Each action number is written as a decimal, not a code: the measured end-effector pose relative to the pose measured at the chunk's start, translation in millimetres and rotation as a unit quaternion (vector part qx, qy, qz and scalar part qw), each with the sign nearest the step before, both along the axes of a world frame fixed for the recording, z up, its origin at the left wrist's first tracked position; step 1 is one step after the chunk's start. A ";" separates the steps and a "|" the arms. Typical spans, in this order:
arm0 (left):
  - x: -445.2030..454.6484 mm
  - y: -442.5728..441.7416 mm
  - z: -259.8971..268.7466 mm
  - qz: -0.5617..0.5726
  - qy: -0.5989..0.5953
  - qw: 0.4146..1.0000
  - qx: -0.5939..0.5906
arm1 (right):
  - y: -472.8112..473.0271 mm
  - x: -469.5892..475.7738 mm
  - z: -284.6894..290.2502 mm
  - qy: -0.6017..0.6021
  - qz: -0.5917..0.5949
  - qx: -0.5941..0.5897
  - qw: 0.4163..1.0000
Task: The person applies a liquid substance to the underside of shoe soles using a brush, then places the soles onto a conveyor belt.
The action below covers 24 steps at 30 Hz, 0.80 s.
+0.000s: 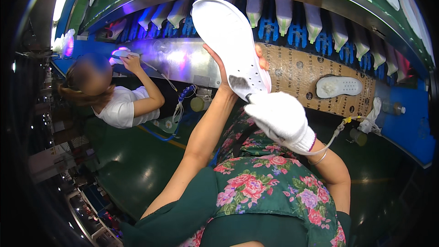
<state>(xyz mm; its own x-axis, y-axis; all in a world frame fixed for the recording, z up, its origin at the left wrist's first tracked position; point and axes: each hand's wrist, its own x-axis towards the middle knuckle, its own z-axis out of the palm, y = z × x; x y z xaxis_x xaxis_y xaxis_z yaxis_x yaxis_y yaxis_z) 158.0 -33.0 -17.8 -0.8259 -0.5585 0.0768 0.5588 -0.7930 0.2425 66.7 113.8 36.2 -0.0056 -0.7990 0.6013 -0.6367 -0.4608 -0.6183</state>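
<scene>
A large white shoe sole (226, 37) with small holes and a dark grey patch near its lower end is gripped from beneath by my bare left hand (226, 75), thumb and fingertips on its two edges. My right hand (279, 118), in a white knitted glove, is closed around a slim tool (249, 97) with a dark tip, mostly hidden by the glove. That tip is at the sole's lower edge, beside the dark patch. A thin pale tube or cable runs from the glove along my wrist to the right.
Another white sole (339, 86) lies on a cardboard-covered bench (291, 75). Shoe forms (284, 13) hang in a row behind it over blue holders. At right are a clear bottle (393, 108) and a white cloth (373, 116). A co-worker (120, 106) handles a white piece at left.
</scene>
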 end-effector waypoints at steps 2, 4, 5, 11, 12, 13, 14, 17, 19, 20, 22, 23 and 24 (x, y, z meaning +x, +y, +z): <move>3.8 -5.4 0.3 -0.018 -0.015 1.000 0.000 | 0.8 -2.8 3.7 -0.042 0.031 -0.003 0.999; 5.3 -9.7 -4.1 0.001 -0.038 0.999 0.009 | -3.7 -9.3 13.1 -0.143 0.076 0.038 0.986; 6.4 -9.2 -4.4 -0.015 -0.048 0.999 0.004 | -3.0 -13.6 14.5 -0.134 0.068 0.053 0.987; 0.7 -22.1 -1.0 -0.078 -0.073 0.992 -0.063 | 2.5 -5.2 3.1 -0.080 0.029 0.128 0.988; 1.9 -26.7 -4.4 -0.094 -0.085 0.990 -0.066 | -1.4 0.7 -0.6 0.012 -0.001 -0.002 1.000; 3.8 -28.7 -6.5 -0.114 -0.076 0.989 -0.058 | -1.6 -1.1 1.8 -0.041 0.031 0.030 0.998; 5.5 -30.0 -7.6 -0.134 -0.066 0.988 -0.050 | -1.5 -4.5 8.7 -0.094 0.062 0.063 0.992; 5.8 -30.9 -6.1 -0.197 -0.049 0.978 -0.036 | -2.8 -10.7 16.3 -0.125 0.059 0.099 0.986; 5.5 -32.2 -4.4 -0.242 -0.057 0.968 -0.038 | -5.8 -15.2 12.9 -0.092 0.013 0.059 0.994; 4.4 -31.7 -9.9 -0.228 -0.083 0.969 -0.033 | -6.9 -14.5 9.0 -0.051 -0.001 0.052 0.997; 3.5 -37.4 -9.4 -0.244 -0.136 0.958 -0.064 | -5.4 -9.2 0.2 0.008 0.018 0.022 1.000; 2.9 -39.8 -8.2 -0.251 -0.162 0.951 -0.080 | -4.0 -6.1 -3.4 0.037 0.028 0.006 0.999; 2.5 -41.3 -6.7 -0.276 -0.124 0.952 -0.050 | -4.3 -2.4 -5.5 0.029 0.031 0.005 0.999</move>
<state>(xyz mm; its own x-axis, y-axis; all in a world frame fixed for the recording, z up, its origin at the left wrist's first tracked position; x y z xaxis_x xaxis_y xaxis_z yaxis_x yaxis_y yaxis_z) 160.5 -74.3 -24.5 -0.9912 -0.0350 -0.1278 -0.0196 -0.9150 0.4030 64.2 109.5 30.7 0.0776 -0.8027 0.5914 -0.6418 -0.4941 -0.5864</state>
